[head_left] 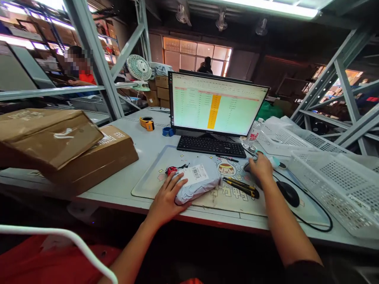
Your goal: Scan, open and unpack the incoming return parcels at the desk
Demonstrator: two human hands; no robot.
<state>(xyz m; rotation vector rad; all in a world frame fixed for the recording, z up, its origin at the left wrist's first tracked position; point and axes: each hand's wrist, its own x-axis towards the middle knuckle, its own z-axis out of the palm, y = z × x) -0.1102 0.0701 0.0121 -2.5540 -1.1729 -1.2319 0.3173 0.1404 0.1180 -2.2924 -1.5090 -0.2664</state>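
Observation:
A pale grey plastic mailer parcel (201,183) with a white barcode label lies on the cartoon desk mat (154,173). My left hand (167,195) grips its left end, fingers on top and thumb along the near side. To the right, my right hand (262,169) is closed around a dark grey and teal handheld device, perhaps a barcode scanner (248,167), mostly hidden by the hand. Between my hands lie yellow-and-black utility knives (241,187). A black computer mouse (287,193) rests beside my right forearm. Behind the parcel lies a small red and black item (171,170).
A monitor (219,104) showing a spreadsheet and a black keyboard (210,146) stand behind the mat. Cardboard boxes (97,157) are stacked left; white plastic baskets (334,189) stand right. Tape rolls (147,123), a bottle (254,132) and a looped cable (328,217) are about.

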